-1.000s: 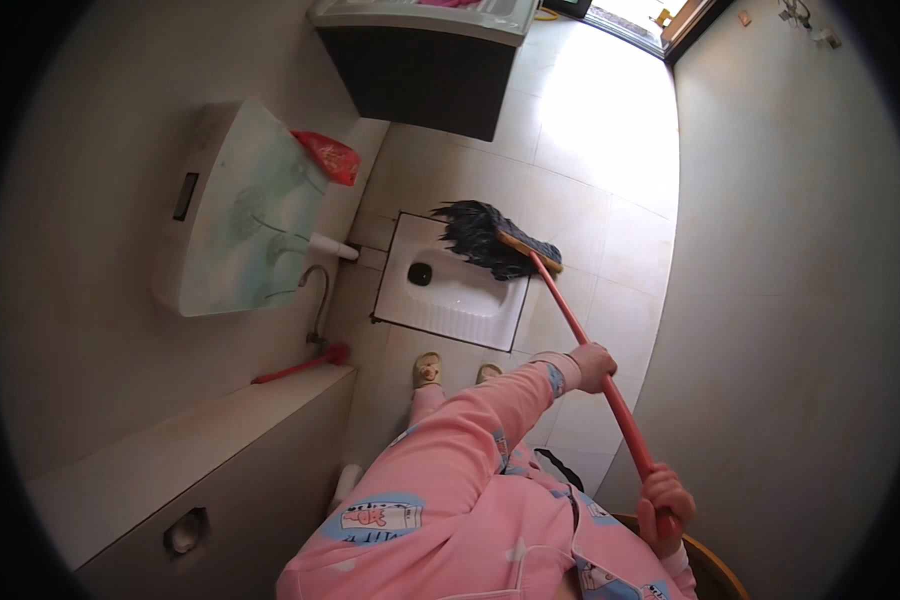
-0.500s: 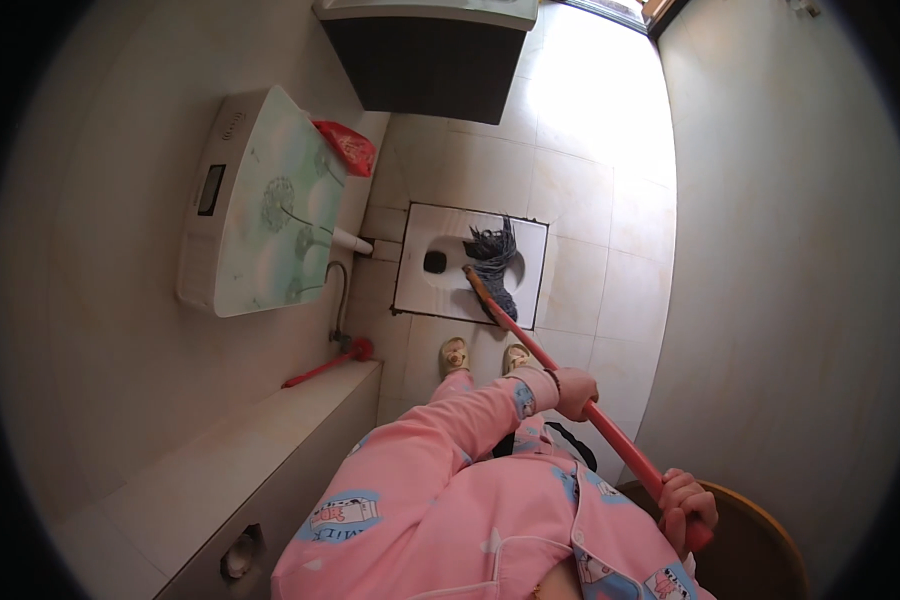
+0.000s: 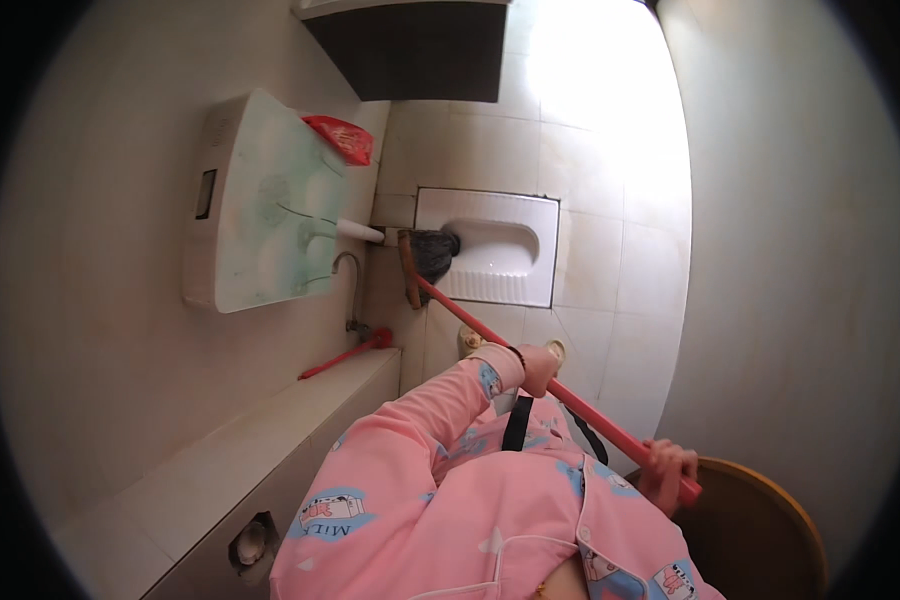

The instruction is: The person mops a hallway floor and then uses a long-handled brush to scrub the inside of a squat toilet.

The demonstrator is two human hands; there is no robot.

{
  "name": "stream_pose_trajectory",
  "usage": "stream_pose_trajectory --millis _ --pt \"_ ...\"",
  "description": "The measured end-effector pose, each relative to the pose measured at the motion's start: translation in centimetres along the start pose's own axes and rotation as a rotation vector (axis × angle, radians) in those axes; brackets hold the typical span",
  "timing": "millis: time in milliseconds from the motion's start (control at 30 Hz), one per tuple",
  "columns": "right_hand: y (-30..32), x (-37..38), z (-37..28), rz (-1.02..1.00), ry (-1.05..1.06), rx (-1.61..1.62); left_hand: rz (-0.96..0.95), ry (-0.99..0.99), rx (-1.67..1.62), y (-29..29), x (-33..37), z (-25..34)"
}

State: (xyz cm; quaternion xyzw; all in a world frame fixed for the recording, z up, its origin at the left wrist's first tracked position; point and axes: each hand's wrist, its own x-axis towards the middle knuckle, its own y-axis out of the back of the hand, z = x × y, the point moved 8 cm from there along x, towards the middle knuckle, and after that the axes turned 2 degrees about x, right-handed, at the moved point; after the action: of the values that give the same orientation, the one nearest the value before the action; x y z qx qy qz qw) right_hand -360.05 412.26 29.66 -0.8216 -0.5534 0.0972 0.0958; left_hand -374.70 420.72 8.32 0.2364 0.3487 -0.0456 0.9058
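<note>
Ahead and to the left of the left hand (image 3: pixel 538 369), the strands of the mop (image 3: pixel 472 319) are laid over the left edge of the squat toilet (image 3: pixel 490 204). Its handle is gripped midway by the left fingers, curled round it; near its end, the right fingers are wrapped over it, the right hand (image 3: pixel 668 470) being set well apart, probably for leverage. Left of the left fingers, a brush (image 3: pixel 346 358) is rested on a ledge (image 3: pixel 270 440), perhaps to be kept handy; beside the right fingers, a bucket (image 3: pixel 760 530) is stood.

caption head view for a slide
Left hand and right hand grip a mop, its head across the left edge of a squat toilet.
</note>
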Motion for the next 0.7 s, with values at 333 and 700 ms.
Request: stream_pose_trajectory --millis 333,700 --pt "8.0 1.9 -0.7 0.069 -0.106 -0.021 0.344 0.050 -0.078 -0.6 8.0 4.0" --pt "7.0 5.4 -10.6 -0.153 0.120 -0.390 0.555 -0.152 -0.160 8.1 10.8 12.6"
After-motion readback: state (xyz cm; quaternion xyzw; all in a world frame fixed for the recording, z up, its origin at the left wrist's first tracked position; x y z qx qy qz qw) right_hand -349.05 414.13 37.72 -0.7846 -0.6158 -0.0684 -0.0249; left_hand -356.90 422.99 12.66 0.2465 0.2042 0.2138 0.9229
